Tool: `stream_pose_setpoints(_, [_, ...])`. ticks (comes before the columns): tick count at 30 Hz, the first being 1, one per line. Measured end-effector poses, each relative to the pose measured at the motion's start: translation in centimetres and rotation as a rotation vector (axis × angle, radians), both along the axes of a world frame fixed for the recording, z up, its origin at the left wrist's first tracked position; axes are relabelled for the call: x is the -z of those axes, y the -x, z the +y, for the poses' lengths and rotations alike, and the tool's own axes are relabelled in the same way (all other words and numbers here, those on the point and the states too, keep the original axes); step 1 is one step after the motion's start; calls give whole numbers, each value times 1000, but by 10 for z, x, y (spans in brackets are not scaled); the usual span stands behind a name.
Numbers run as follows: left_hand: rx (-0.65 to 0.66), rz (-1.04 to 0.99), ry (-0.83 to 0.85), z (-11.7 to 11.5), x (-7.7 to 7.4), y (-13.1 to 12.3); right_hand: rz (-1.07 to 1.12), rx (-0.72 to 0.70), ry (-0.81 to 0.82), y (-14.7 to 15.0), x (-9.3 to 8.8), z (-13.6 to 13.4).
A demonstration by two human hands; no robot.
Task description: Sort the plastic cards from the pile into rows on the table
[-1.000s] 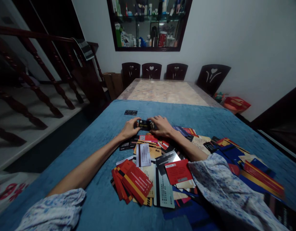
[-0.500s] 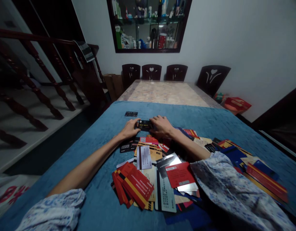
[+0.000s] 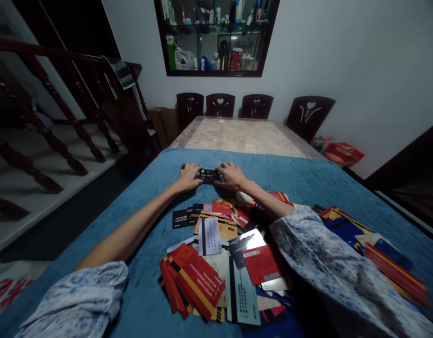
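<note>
Cloth (image 3: 139, 202), blue and velvety, over the whole lower half of the frame, draped on the near end of a long table (image 3: 240, 136) with its bare marbled top showing in the upper centre. Railing (image 3: 61, 108) of dark red wood across the upper left. Shelf (image 3: 216, 37) full of bottles, set in the wall at top centre. Under it, four dark chairs (image 3: 219, 104) in a row at the table's far end.

Heap of cards (image 3: 216, 267) fanned out on the cloth from lower centre to lower right: red ones with gold stripes, pale ones, blue ones, a few black, all overlapping. Flowered sleeves (image 3: 329, 263) at the bottom corners, with bare forearms stretching from them toward mid-frame, the right one crossing above the heap.

Left hand (image 3: 188, 177) and right hand (image 3: 232, 176) just above the centre of the frame, past the heap, knuckles up, fingers curled down. Between them the black card (image 3: 209, 175), low over the cloth or resting on it, cannot tell which. Pinched at both short ends, left fingertips on its left end and right fingertips on its right end. Corner of another dark card (image 3: 183, 166) just beyond the left hand, mostly hidden.
</note>
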State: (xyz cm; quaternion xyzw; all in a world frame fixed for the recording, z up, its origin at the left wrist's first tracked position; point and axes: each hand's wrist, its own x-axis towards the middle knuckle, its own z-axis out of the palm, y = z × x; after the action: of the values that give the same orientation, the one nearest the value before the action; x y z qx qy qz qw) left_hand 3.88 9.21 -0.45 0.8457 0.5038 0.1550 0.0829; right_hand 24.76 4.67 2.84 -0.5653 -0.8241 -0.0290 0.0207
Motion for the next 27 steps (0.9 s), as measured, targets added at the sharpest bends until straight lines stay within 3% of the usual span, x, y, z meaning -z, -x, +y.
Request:
stream_pose_setpoints(11, [-39, 124, 51, 34, -9, -11, 60, 51, 52, -3, 2, 32])
stream_pose_setpoints(27, [-24, 225, 79, 53, -11, -18, 144, 112, 49, -6, 19, 48])
